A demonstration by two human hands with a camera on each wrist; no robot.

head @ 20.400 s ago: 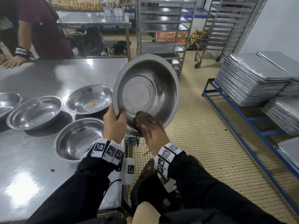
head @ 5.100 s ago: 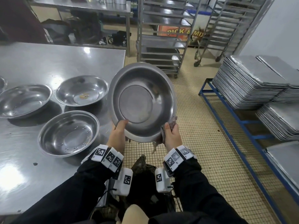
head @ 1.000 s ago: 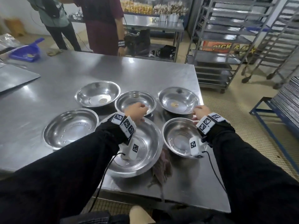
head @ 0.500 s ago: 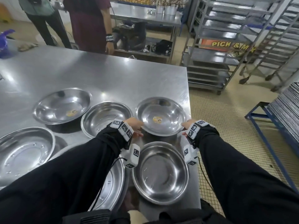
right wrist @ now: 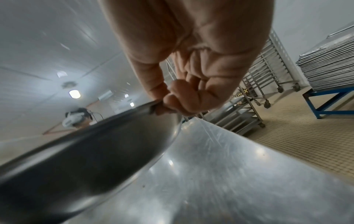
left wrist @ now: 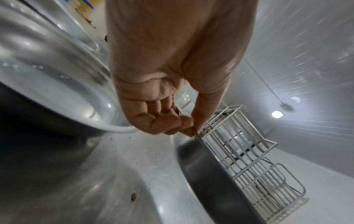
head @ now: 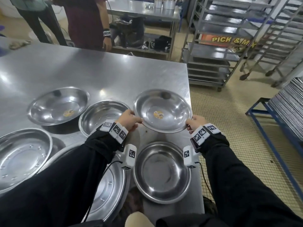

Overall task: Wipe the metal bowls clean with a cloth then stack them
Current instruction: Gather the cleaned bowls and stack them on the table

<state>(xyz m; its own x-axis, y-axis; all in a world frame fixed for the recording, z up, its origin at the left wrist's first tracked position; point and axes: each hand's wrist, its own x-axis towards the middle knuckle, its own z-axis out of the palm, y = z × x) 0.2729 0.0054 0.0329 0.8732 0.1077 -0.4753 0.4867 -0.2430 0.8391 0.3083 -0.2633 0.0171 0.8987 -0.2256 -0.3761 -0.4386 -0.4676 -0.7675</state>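
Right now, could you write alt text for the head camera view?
Both hands, left hand and right hand, hold a metal bowl with a sticker by its rim above a steel table with five more bowls.

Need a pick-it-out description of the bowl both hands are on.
On the steel table, go to its far right edge beside the tiled floor. The held bowl is there, gripped at opposite rims by the left hand and right hand. Unlike the plain bowl nearer the person, it has a yellow sticker inside.

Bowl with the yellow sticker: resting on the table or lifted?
Lifted: both hands pinch the rim of the stickered bowl, and the right wrist view shows its underside clear of the table.
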